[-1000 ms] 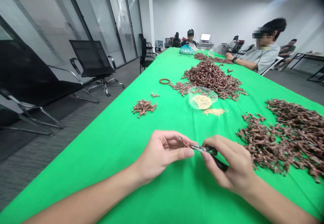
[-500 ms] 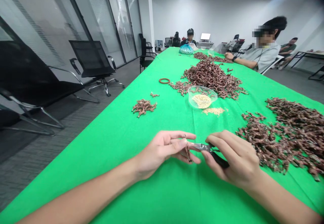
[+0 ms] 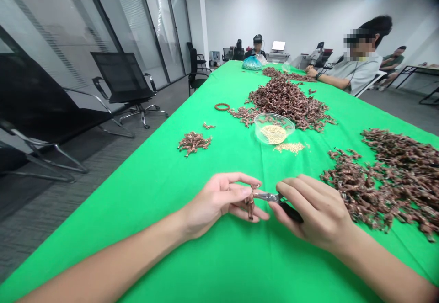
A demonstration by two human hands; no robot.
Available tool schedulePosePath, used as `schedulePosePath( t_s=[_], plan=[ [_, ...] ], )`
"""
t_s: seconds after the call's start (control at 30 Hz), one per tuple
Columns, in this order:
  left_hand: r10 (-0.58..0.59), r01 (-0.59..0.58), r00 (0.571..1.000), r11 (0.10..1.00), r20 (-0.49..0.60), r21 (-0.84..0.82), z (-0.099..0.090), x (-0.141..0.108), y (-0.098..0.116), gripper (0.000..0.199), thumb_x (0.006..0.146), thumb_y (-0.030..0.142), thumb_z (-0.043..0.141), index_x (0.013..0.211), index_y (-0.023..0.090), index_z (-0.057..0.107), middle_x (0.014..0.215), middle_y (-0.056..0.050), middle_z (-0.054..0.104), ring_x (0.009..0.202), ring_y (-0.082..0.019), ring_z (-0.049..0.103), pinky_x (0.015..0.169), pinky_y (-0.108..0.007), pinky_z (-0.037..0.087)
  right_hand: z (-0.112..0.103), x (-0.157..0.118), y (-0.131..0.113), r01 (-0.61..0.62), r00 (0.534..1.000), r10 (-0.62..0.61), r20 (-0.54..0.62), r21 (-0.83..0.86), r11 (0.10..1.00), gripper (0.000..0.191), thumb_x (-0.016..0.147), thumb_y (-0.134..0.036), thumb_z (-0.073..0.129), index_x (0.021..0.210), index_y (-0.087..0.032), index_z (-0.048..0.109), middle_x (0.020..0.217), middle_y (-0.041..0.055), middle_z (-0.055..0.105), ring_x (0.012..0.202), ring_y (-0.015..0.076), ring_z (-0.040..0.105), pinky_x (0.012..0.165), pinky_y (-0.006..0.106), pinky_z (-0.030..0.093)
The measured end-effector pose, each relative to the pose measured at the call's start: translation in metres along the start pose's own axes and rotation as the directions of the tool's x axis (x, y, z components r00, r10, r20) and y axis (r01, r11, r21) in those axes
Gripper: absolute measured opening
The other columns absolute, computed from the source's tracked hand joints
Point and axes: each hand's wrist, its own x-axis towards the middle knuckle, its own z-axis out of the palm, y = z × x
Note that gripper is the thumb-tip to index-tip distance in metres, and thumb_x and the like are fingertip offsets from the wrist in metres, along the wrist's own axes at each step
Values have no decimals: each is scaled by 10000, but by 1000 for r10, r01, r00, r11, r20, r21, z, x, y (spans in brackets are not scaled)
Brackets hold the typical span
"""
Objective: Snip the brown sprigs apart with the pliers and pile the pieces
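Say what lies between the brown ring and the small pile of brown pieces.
One brown piece lies on the green cloth between the ring and small pile, in the head view.

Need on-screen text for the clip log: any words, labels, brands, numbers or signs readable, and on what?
No readable text in view.
Pliers-like tool in the right hand: no marking can be made out.
Far monitor: screen too small and washed out.
Blue bag: too far and blurred to tell.
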Motion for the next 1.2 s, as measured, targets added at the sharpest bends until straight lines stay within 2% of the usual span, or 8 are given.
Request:
schedulePosePath(
  t_s=[0.13,0.47,0.9,1.1,1.2],
  plan=[
    [-21,21,1000,1000,-2,13,0,-1,0,268,918,267,615,1133,106,607,971,-153,756,862,-274,766,741,-318,588,0,0,0,16,1000,-16,9,-3,1000,244,819,-199,727,991,-75,607,846,132,679,715,209,586,642,347,500],
    [-15,15,1000,999,18,29,2,-1,2,275,924,260,595,1137,87,602,898,-182,777,746,-199,759,734,-290,581,0,2,-1,6,1000,-7,-7,-13,1000,213,845,-210,703,984,-79,609,853,133,679,718,207,585,630,343,497],
    [-57,57,998,997,-3,44,3,-2,4,256,898,252,636,1093,88,652,863,-167,784,783,-246,772,711,-291,583,0,2,-3,54,999,-54,0,-40,998,245,822,-212,738,978,-74,611,814,125,680,686,200,578,610,338,474],
    [-3,4,999,999,-40,38,1,-2,0,290,905,244,657,1156,102,630,888,-148,789,760,-187,754,772,-310,591,4,-2,-7,-33,999,32,28,20,999,168,847,-189,700,944,-97,599,787,110,655,666,185,564,590,319,451],
    [50,-46,997,997,-65,66,3,-2,-1,298,908,252,665,1173,122,622,990,-141,781,812,-178,751,806,-307,588,6,-2,-9,-95,995,93,39,58,994,121,870,-184,667,933,-109,597,782,98,633,661,170,558,564,296,420]
  ],
)
